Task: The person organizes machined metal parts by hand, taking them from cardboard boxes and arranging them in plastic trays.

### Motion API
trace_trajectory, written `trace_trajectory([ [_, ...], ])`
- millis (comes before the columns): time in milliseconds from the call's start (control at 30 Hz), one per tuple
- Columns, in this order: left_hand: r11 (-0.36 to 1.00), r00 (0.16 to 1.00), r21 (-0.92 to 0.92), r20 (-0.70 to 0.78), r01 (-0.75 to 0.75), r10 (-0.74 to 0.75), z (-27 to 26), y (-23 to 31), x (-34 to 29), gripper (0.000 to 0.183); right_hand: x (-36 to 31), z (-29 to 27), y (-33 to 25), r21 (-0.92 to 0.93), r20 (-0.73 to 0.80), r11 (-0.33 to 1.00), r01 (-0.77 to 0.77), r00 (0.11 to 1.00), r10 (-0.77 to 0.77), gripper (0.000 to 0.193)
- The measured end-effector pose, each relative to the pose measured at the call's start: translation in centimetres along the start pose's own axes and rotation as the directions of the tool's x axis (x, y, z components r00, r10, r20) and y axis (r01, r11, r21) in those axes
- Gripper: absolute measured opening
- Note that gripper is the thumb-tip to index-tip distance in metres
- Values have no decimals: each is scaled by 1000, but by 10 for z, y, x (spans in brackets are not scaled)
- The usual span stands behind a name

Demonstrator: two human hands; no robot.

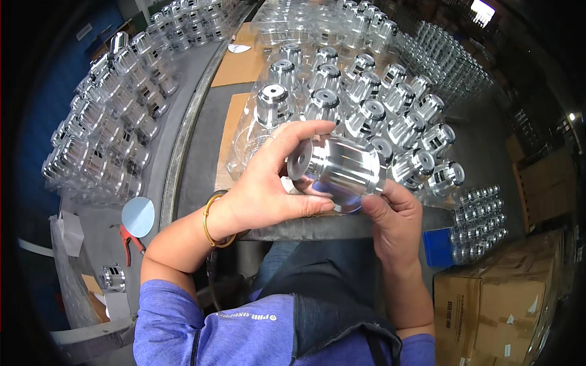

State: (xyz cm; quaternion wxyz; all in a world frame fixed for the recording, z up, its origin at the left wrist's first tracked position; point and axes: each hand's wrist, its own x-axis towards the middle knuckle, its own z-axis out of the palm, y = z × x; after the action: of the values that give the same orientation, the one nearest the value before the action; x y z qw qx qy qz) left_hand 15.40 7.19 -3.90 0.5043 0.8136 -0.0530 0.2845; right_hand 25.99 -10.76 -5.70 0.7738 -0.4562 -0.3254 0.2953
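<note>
Between both hands I hold a shiny silver metal cylinder (342,168), tilted on its side over the table's near edge. Its narrower end, with a small central hole, points left. My left hand (268,177) wraps that end, with the thumb below and a finger along the top. My right hand (394,216) pinches the wider flanged end at the lower right. Just beyond stands a clear plastic tray (241,149) with several matching metal cylinders (321,105) upright in it. Part of the tray is hidden behind my left hand.
Stacked trays of similar cylinders (101,116) fill the left bench. Red-handled pliers (129,244), a pale blue disc (138,216) and a single cylinder (113,277) lie nearer. Cardboard (235,67) lies under the tray. Right of me are a blue bin (437,247) and cardboard boxes (488,305).
</note>
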Motion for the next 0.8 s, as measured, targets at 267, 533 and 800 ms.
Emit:
trace_trajectory([
  [267,925,986,-351,-26,145,-165,9,11,-1,78,-6,-4,4,-36,-1,994,99,995,-99,22],
  [533,999,998,5,-46,-50,50,5,18,-6,68,5,-10,15,18,-82,996,93,992,-91,26],
  [800,994,993,14,-26,-113,113,3,23,-8,64,9,-23,23,186,-11,981,50,999,-49,31],
])
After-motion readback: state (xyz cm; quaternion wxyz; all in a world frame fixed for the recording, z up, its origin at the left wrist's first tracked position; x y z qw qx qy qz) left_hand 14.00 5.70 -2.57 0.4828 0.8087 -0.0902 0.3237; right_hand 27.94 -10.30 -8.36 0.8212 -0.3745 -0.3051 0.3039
